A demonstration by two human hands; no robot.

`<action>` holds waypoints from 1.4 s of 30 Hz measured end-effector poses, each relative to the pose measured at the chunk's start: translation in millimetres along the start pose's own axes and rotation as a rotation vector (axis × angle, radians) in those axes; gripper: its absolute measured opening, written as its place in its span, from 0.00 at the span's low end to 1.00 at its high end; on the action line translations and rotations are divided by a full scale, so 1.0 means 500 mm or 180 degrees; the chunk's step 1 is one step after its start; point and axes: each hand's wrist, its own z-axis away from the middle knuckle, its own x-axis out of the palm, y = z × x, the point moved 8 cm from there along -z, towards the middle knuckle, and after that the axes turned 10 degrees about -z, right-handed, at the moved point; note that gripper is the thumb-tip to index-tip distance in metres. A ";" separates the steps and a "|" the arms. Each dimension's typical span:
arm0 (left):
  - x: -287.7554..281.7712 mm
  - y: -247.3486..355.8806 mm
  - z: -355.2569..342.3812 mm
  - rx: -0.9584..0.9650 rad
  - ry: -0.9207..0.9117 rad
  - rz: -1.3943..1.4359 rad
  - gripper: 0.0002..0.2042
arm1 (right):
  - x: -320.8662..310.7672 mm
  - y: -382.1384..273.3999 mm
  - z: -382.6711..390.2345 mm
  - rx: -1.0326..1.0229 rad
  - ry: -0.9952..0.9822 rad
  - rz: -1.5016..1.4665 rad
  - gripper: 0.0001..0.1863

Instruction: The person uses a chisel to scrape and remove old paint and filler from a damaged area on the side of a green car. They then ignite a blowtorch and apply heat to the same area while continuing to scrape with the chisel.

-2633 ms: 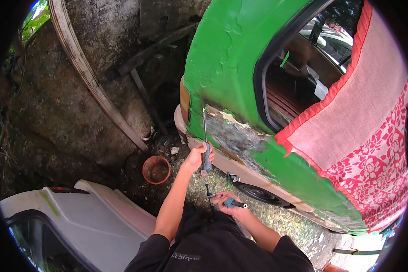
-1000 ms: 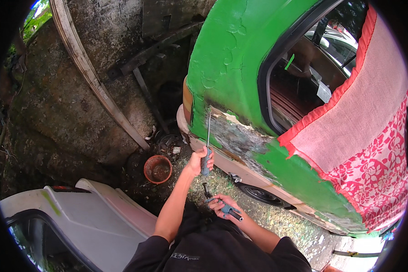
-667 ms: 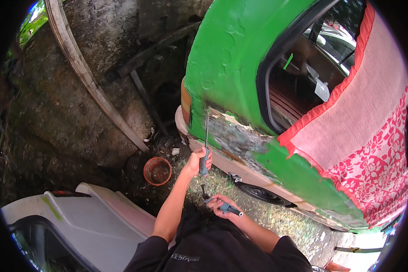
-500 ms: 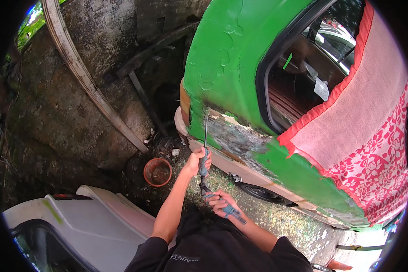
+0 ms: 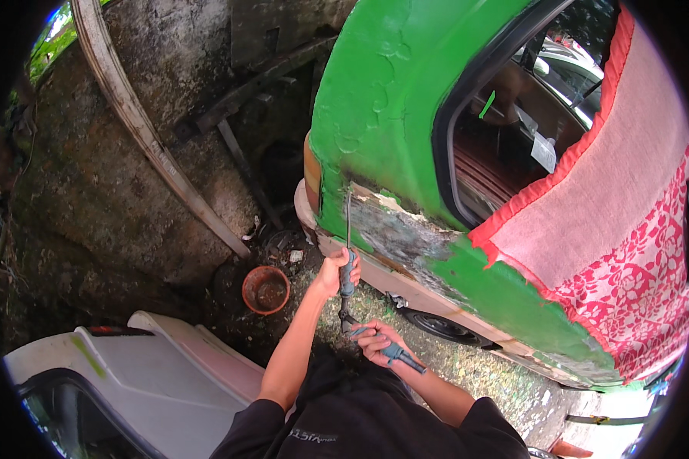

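Observation:
My left hand (image 5: 331, 272) is closed round the blue-grey handle of a screwdriver (image 5: 349, 222). Its long thin shaft reaches forward to the edge of a bare, rusty patch (image 5: 402, 229) on a green car body (image 5: 390, 99). In my right hand (image 5: 377, 341) are pliers (image 5: 396, 355) with blue-grey handles, gripped across the middle. Their dark head is right at the butt of the screwdriver handle; whether the two touch I cannot tell. Flaked, cracked paint edges the patch.
A pink and red patterned cloth (image 5: 589, 260) hangs over the car beside its window. A brown pot (image 5: 266, 290) stands on the ground to the left. Behind it, a long rail (image 5: 142, 138) leans against a stained wall. A white vehicle (image 5: 161, 367) is close by at the lower left.
The pliers and my right hand have shifted slightly to the right. My left hand and the screwdriver have moved very little, with the tip still at the patch's edge.

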 end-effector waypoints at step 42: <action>0.041 0.183 0.035 0.0432 0.0082 0.0738 0.27 | -0.051 -0.058 0.012 -0.0097 0.0624 0.0914 0.05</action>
